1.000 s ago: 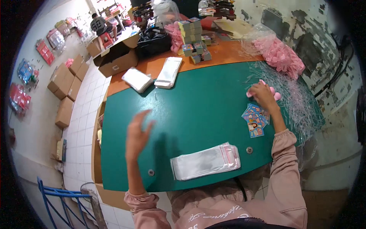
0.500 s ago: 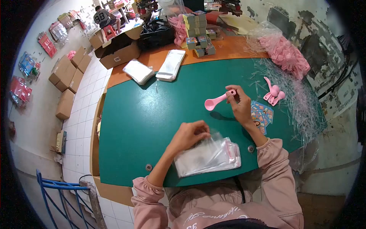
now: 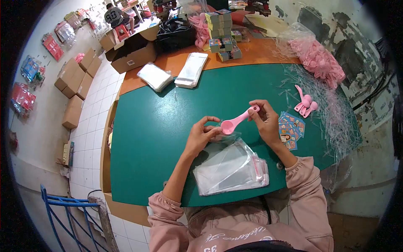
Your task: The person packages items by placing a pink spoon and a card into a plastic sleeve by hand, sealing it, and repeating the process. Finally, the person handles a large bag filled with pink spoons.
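Observation:
Between the finger and thumb of my right hand [image 3: 266, 120] is the handle end of a pink spoon [image 3: 240, 119], its round bowl pointing left. My left hand [image 3: 203, 135] is closed in a pinch at the opening of a clear plastic bag [image 3: 228, 161], right beside the spoon's bowl. That bag slants up from a stack of clear plastic bags [image 3: 262, 178] lying near the table's front edge. Its far edge is see-through and hard to make out near the bowl. Several printed cards [image 3: 290, 131] lie to the right of my right hand.
More pink spoons [image 3: 305, 104] lie beside clear plastic strips [image 3: 331, 122] on the green table [image 3: 142, 126]. Two bag stacks [image 3: 191, 70], bundled card stacks [image 3: 220, 31], a sack of pink spoons [image 3: 317, 61] and an open carton [image 3: 133, 56] stand farther back. A person [image 3: 115, 17] sits far off.
My left hand has lifted a bag's edge up and away from the stack. The spoon in my right hand has come down and left, its bowl now at my left fingertips.

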A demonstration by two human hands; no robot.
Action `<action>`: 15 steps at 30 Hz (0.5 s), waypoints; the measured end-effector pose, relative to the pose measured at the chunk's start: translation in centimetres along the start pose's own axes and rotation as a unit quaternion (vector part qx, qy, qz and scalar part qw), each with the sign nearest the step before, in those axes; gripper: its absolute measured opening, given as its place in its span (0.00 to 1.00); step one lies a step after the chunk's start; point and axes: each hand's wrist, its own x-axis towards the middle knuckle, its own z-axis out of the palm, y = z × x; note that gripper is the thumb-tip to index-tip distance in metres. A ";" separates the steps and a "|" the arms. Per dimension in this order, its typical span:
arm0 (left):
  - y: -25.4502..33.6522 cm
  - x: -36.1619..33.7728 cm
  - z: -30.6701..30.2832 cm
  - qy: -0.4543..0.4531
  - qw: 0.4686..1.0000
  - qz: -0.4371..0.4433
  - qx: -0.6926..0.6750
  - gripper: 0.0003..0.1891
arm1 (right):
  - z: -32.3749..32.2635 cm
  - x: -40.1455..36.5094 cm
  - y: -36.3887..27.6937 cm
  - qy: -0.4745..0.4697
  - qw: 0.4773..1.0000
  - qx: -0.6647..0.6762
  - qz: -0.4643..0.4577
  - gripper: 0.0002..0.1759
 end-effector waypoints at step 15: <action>3.1 -1.5 0.8 -0.101 0.992 -0.017 0.070 0.18 | 0.2 -0.1 -1.3 -0.032 0.999 0.037 0.003 0.13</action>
